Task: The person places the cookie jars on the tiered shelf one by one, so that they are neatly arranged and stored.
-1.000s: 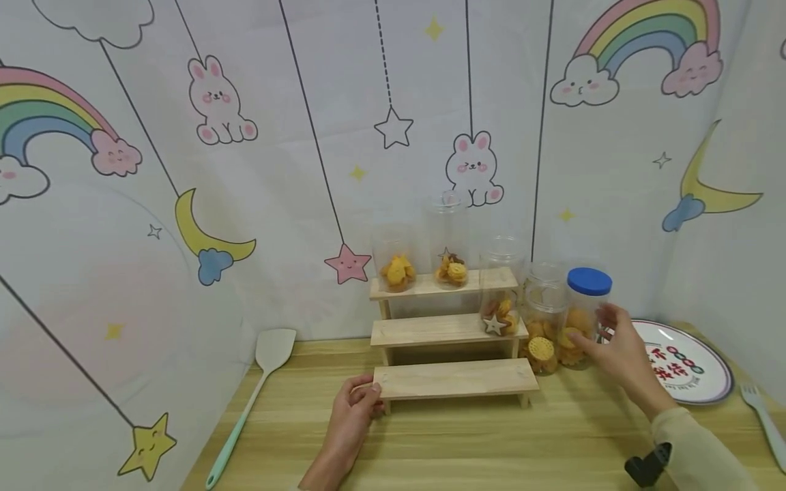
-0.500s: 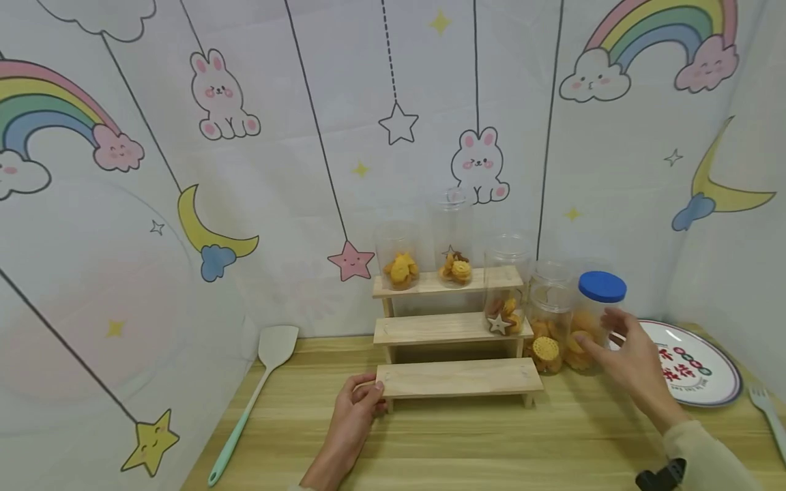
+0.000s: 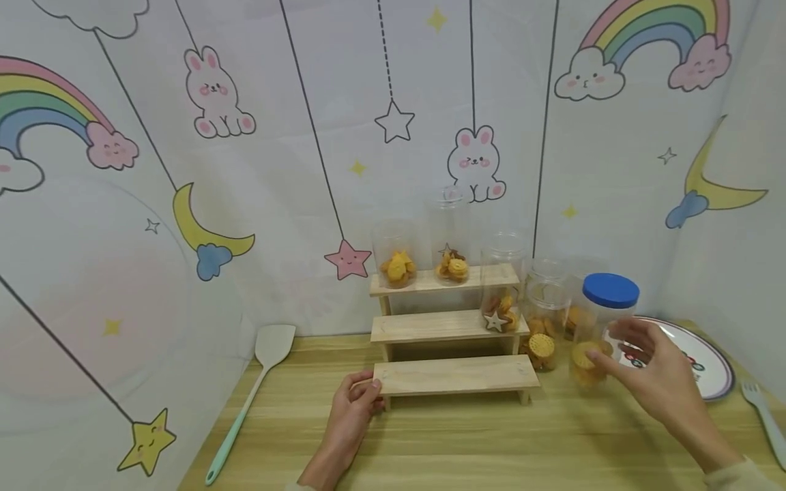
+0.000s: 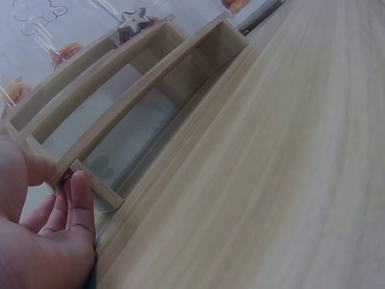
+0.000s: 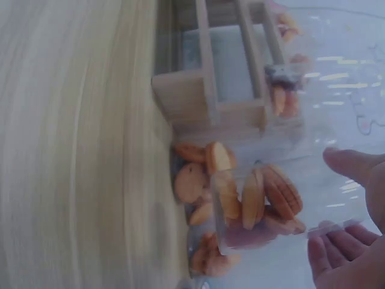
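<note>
My right hand (image 3: 660,372) grips a clear jar (image 3: 591,334) with a blue lid (image 3: 610,290), to the right of a three-step wooden stand (image 3: 454,375). Cookies (image 5: 258,201) lie in its bottom, and in the right wrist view its base looks raised off the table. My left hand (image 3: 353,416) pinches the left end of the stand's lowest step, thumb on top and fingers beneath (image 4: 81,198). Two clear jars with cookies, a short one (image 3: 396,256) and a tall one (image 3: 450,232), stand on the top step. Another tall jar (image 3: 502,286) stands on the middle step's right end.
More clear cookie jars (image 3: 543,334) stand on the table just right of the stand. A patterned white plate (image 3: 715,382) and a pale fork (image 3: 764,416) lie at far right. A spatula (image 3: 258,389) with a green handle lies at left. A printed cloth (image 3: 295,170) hangs behind.
My right hand has drawn the blue-lidded jar toward me and to the right, away from the other jars. My left hand stays on the lowest step.
</note>
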A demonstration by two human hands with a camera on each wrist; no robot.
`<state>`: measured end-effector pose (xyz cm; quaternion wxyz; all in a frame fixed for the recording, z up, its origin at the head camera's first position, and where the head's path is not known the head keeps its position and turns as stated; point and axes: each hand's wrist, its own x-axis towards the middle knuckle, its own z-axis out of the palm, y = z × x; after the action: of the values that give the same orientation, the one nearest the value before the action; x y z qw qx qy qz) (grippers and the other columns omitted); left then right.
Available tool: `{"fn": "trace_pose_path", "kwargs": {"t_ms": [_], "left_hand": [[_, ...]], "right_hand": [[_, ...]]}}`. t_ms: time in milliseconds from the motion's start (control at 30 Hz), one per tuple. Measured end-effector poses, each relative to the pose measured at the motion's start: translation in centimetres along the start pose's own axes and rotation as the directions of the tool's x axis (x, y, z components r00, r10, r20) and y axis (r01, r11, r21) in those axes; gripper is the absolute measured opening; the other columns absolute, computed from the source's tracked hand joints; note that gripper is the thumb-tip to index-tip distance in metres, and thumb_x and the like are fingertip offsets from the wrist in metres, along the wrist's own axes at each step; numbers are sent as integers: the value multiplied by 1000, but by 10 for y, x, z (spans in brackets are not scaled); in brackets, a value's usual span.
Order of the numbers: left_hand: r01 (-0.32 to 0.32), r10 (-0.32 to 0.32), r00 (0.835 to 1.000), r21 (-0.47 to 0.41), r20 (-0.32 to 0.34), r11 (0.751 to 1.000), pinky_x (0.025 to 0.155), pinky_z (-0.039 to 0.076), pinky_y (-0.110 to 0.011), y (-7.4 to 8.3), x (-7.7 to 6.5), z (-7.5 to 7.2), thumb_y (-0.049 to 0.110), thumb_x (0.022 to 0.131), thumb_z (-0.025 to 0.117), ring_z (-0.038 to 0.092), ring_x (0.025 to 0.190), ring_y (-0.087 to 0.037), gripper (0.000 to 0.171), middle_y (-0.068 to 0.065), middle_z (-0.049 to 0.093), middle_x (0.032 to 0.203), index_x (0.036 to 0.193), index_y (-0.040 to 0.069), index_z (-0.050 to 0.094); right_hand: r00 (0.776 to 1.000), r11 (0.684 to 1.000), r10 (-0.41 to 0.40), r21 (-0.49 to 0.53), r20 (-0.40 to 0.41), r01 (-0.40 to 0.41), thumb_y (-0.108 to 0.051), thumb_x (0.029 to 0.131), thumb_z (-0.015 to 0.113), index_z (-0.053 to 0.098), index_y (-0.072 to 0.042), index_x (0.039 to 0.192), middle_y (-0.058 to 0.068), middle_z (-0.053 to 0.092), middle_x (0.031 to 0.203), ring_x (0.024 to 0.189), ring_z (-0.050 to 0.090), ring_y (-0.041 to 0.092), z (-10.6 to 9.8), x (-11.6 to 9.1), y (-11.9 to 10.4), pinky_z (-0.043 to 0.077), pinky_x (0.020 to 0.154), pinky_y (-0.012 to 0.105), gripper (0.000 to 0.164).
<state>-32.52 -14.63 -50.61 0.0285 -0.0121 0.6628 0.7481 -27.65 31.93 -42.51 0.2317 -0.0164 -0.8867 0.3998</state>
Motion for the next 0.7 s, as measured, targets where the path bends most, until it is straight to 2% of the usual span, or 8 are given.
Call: {"fn": "trace_pose_path", "kwargs": {"t_ms": [33,100,267,433,700], "left_hand": [[-1,1,1000,-1,0,1000,87,58,-32,0,0,0,25,99,65,62,94,-17,50,-9,63,110,136,0,42],[-2,2,1000,-6,1,1000,88,58,-32,1,-1,-1,25,99,65,62,95,-17,50,-9,63,110,136,0,41],[0,0,1000,-14,-5,1000,87,58,-31,1,-2,-3,23,100,65,62,94,-16,49,-8,63,108,135,0,42],[5,-5,1000,-16,-9,1000,87,58,-31,1,-2,-4,25,99,66,62,94,-16,50,-7,63,107,135,0,42],[1,-1,1000,-32,8,999,86,58,-31,1,-2,-1,23,99,66,62,94,-16,50,-8,62,107,136,-1,41]], "right_hand": [[1000,1000,-11,14,3,11,-43,83,82,45,-5,142,19,60,133,102,43,-25,0,-2,-4,42,78,-4,80],[1000,999,-24,45,12,23,-39,83,83,46,-7,141,17,60,132,103,46,-25,1,-4,-12,43,80,-3,76],[998,991,-35,131,46,29,-33,84,82,47,-13,141,8,59,133,108,52,-18,8,-8,-35,46,85,-1,70],[995,981,-71,184,69,57,-31,86,82,47,-13,141,7,59,133,111,53,-12,23,-10,-58,46,88,2,67],[985,951,-138,294,108,101,-35,85,81,49,-23,139,-2,61,134,121,58,7,55,-9,-96,47,95,7,64]]}}
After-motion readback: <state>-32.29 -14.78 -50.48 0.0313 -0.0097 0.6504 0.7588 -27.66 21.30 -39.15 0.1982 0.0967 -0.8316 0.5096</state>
